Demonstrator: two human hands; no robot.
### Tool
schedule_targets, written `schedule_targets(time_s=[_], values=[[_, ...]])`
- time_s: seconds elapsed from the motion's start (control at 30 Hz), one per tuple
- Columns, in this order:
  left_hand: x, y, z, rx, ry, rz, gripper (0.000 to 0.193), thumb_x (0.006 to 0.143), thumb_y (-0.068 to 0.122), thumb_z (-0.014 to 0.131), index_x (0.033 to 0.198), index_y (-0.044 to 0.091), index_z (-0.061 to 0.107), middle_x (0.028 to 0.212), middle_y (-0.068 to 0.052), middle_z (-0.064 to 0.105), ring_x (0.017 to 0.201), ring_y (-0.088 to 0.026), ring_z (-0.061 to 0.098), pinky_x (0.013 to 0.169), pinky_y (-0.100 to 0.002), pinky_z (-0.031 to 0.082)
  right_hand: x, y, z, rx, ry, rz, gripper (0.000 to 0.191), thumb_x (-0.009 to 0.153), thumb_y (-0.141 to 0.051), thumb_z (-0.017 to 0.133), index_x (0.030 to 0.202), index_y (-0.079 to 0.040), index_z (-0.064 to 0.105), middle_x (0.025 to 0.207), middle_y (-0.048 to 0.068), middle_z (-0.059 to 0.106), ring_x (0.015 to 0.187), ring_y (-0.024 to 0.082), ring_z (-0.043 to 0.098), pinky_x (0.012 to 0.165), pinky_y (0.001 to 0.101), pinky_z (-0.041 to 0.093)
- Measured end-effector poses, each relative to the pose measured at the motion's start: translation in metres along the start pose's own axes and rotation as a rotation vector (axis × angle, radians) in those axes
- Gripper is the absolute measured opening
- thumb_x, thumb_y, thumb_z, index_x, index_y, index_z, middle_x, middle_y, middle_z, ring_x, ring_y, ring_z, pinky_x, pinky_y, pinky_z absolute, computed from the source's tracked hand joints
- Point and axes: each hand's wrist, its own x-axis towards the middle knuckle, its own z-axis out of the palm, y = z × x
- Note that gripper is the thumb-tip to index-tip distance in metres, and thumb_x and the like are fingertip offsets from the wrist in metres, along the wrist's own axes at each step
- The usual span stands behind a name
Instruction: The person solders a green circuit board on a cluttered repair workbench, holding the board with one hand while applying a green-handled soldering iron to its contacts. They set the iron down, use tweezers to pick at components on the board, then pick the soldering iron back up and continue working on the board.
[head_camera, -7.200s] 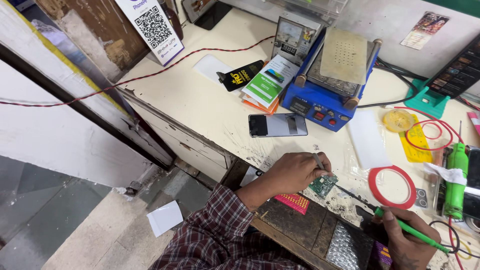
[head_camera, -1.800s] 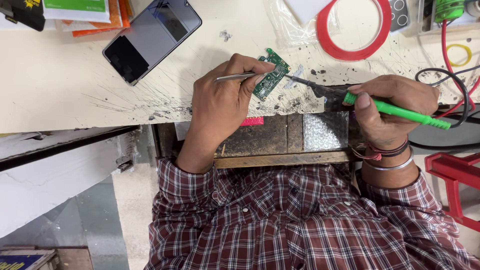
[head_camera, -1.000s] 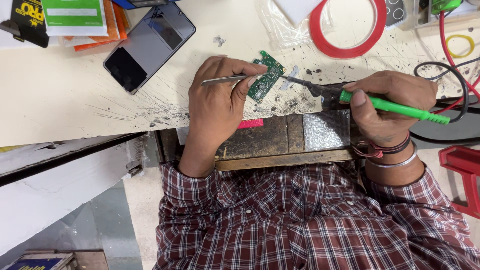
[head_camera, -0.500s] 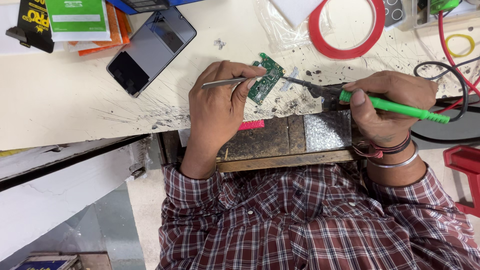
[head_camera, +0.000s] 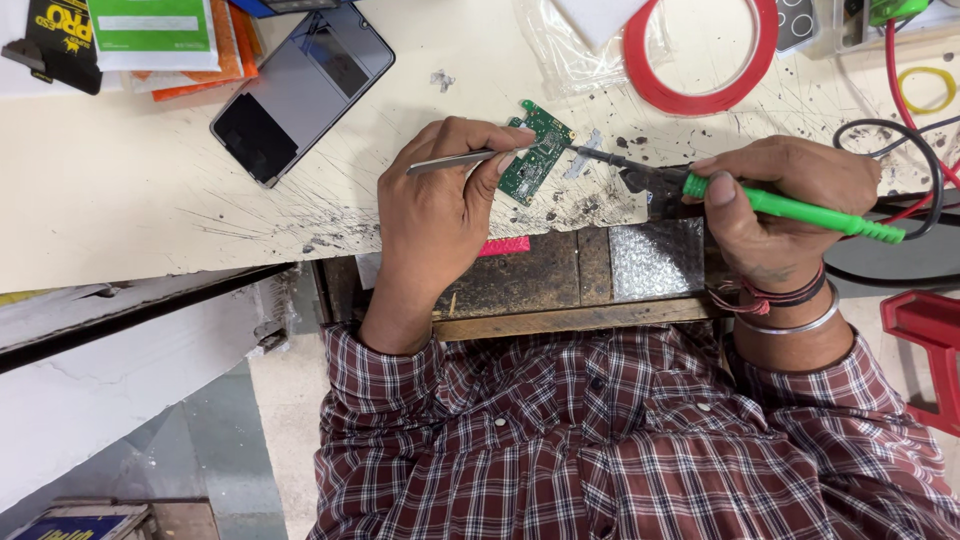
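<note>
The small green circuit board lies flat on the scarred bench top, near its front edge. I judge it light, stiff and fragile, best taken by its bare edges. Its long axis runs diagonally, from upper right toward lower left. My left hand is closed on metal tweezers, their tip on the board. My right hand grips a green-handled soldering iron, tip touching the board's right edge. A phone lies well apart to the left.

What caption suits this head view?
Left hand holds tweezers on a green circuit board; right hand applies a soldering iron.
</note>
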Motion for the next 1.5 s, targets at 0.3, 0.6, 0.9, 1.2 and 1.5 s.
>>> schedule_targets(time_s=[0.3,0.6,0.9,1.2,1.5], values=[[-0.002,-0.009,-0.007,0.000,0.011,-0.001,0.009,0.107,0.019,0.066,0.112,0.012,0.064,0.109,0.003,0.079,0.103,-0.014,0.078,0.080,-0.029,0.065,0.006,-0.005,0.009,-0.020,-0.014,0.000,0.034,0.117,-0.027,0.071,0.099,0.002,0.073,0.085,0.012,0.074,0.072,0.018,0.073,0.067,0.0240,0.055],[-0.005,-0.025,-0.013,-0.203,0.019,-0.003,0.009,0.111,0.019,0.062,0.115,0.011,0.062,0.113,-0.001,0.078,0.108,-0.016,0.079,0.087,-0.029,0.068,0.006,0.000,0.019,0.038,0.000,0.009,0.036,0.118,-0.029,0.071,0.102,0.002,0.073,0.086,0.013,0.073,0.074,0.018,0.074,0.068,0.0245,0.057],[-0.011,-0.045,-0.019,-0.246,-0.073,-0.030,0.009,0.110,0.019,0.062,0.113,0.010,0.061,0.104,0.001,0.078,0.098,-0.014,0.080,0.080,-0.028,0.067,0.008,0.013,0.030,0.052,-0.051,-0.001,0.036,0.114,-0.028,0.071,0.102,0.005,0.073,0.087,0.016,0.073,0.074,0.020,0.074,0.066,0.0255,0.057],[-0.007,-0.048,-0.018,-0.134,-0.048,0.011,0.009,0.108,0.018,0.066,0.111,0.011,0.063,0.103,0.002,0.077,0.092,-0.013,0.077,0.074,-0.029,0.062,-0.003,0.025,0.035,0.081,-0.039,0.034,0.037,0.115,-0.029,0.071,0.103,0.005,0.072,0.086,0.016,0.072,0.073,0.021,0.074,0.065,0.0255,0.057],[-0.017,-0.074,-0.015,-0.044,-0.033,0.062,0.009,0.107,0.020,0.068,0.113,0.014,0.065,0.096,0.002,0.074,0.083,-0.012,0.071,0.068,-0.030,0.057,-0.010,0.028,0.057,0.052,-0.064,-0.097,0.035,0.114,-0.029,0.069,0.101,0.004,0.071,0.082,0.019,0.071,0.069,0.023,0.074,0.059,0.0271,0.059]])
